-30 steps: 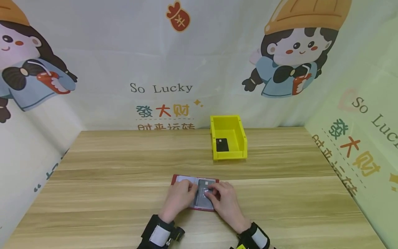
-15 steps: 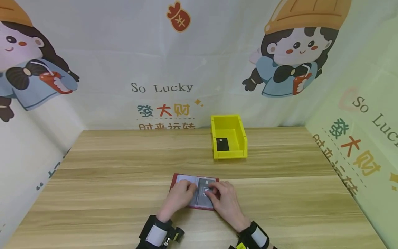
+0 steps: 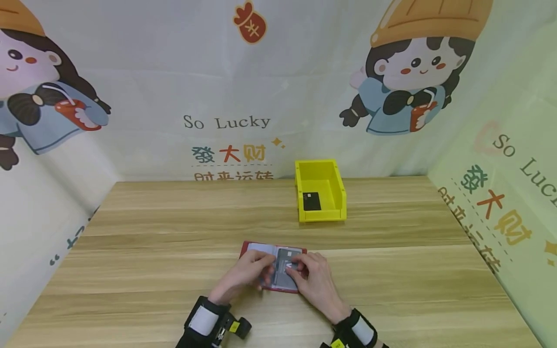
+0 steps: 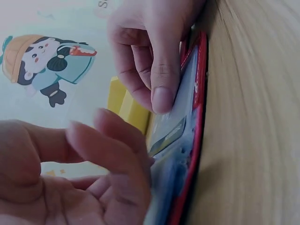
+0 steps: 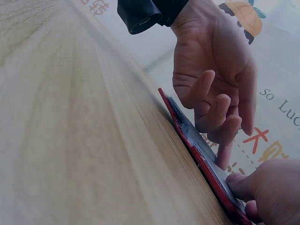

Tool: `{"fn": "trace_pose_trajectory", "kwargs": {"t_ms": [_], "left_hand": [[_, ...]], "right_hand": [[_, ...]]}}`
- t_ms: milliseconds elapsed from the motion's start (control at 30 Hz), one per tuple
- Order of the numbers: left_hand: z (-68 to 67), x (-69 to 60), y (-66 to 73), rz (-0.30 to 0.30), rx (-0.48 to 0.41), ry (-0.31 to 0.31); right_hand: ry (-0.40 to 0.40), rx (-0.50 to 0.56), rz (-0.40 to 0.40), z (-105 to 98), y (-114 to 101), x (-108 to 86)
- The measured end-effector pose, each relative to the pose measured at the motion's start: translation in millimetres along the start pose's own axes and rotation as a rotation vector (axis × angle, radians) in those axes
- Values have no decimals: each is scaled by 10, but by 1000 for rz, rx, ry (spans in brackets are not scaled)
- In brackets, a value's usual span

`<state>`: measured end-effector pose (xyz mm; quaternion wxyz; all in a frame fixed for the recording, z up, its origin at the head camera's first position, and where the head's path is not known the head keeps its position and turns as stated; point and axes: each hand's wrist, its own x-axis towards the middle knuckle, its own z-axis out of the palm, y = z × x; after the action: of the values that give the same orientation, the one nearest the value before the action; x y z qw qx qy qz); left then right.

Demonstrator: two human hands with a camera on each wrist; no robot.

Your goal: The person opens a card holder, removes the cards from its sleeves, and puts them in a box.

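Note:
A small red card holder (image 3: 264,249) lies open on the table with clear sleeves inside. A grey card (image 3: 283,276) shows on its right-hand page. My right hand (image 3: 315,278) pinches that page's right side; its thumb (image 4: 162,99) lies flat on the sleeve in the left wrist view. My left hand (image 3: 245,273) hovers over the left page, fingers loosely bent. In the right wrist view one left fingertip (image 5: 224,161) reaches the page close to the right thumb; whether it touches is hard to tell.
Behind the holder, a yellow open-front bin (image 3: 323,216) stands towards the table's back edge with a black card (image 3: 311,202) inside. A printed curtain (image 3: 152,96) encloses the table (image 3: 174,227) at the back and sides.
My left hand has turned and shifted slightly left, its fingers loosening over the left page. The right hand stays in place on the right page.

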<state>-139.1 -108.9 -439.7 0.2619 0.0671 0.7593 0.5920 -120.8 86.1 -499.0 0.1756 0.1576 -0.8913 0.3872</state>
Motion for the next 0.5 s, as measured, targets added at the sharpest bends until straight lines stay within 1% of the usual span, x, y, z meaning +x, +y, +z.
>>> {"fn": "trace_pose_trajectory", "kwargs": {"t_ms": [100, 167, 233, 300, 367, 500], "left_hand": [[-20, 13, -12, -13, -56, -10], [-23, 24, -21, -16, -58, 0], [-21, 41, -29, -18, -36, 16], [-15, 65, -39, -21, 0, 40], [-5, 94, -53, -19, 58, 79], [14, 146, -72, 6, 213, 163]], "right_hand": [[-7, -3, 10, -1, 1, 3], [-10, -5, 11, -2, 3, 4], [-5, -4, 4, -1, 8, 6], [0, -4, -5, -1, 11, 8], [1, -5, -13, -1, 13, 6], [-14, 6, -2, -2, 18, 12]]}}
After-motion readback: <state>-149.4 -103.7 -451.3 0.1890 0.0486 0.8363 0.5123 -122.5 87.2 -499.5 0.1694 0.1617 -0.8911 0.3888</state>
